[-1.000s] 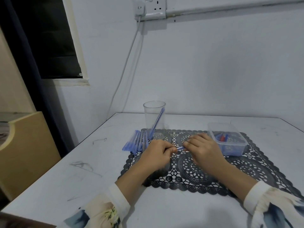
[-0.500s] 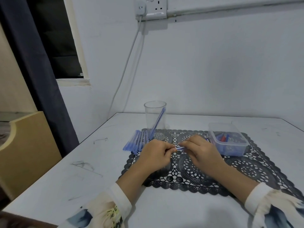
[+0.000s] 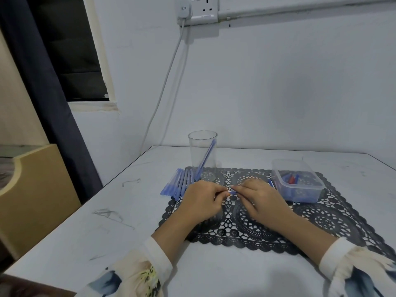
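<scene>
Both hands meet over the black lace placemat and hold one blue pen between them. My left hand pinches its left end and my right hand grips its right end; only a short stretch of the pen shows. Several blue pens lie in a row at the mat's left edge. Behind them a clear plastic cup holds one blue pen, leaning. A clear plastic box with red and blue small parts sits at the right.
The white table has grey scuff marks on its left part. A wall stands right behind it, with a socket and a cable hanging down. A tan cabinet and a dark curtain are at the left.
Both hands keep holding the pen in the same spot over the mat. The camera has shifted slightly; nothing else has moved.
</scene>
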`<state>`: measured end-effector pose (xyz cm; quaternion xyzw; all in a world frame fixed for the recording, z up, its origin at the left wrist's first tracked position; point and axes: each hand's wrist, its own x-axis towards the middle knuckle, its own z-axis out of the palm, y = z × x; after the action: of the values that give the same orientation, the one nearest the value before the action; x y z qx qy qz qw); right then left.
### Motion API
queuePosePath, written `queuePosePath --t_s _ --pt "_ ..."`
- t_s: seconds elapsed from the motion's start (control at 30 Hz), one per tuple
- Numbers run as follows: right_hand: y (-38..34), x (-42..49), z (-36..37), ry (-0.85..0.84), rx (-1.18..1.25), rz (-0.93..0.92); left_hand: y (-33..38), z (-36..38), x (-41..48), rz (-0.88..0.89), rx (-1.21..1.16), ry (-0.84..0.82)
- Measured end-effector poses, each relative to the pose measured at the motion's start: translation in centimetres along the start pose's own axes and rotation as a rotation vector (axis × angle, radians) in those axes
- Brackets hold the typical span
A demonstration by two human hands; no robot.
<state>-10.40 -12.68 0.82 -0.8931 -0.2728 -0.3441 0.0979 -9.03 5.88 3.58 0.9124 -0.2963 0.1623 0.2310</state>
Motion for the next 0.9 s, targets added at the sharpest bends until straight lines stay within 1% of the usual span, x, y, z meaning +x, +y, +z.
queuePosePath --t_s 0.17,0.4,0.73,0.9 --pt "0.40 -0.08 -0.07 0.054 -0.002 -0.028 0.13 -0.03 -0.02 -0.024 -0.021 0.006" --pt "0.32 -0.02 -0.16 0.173 0.014 -0.053 0.27 -0.05 -0.15 -0.045 -0.065 0.022" --pt "0.06 0.03 -0.34 0.151 0.019 -0.082 -0.12 0.15 -0.16 -0.020 -0.065 0.000" --pt "-0.03 0.03 -0.45 0.109 0.055 -0.054 -0.24 0.42 -0.06 -0.009 -0.070 0.008"
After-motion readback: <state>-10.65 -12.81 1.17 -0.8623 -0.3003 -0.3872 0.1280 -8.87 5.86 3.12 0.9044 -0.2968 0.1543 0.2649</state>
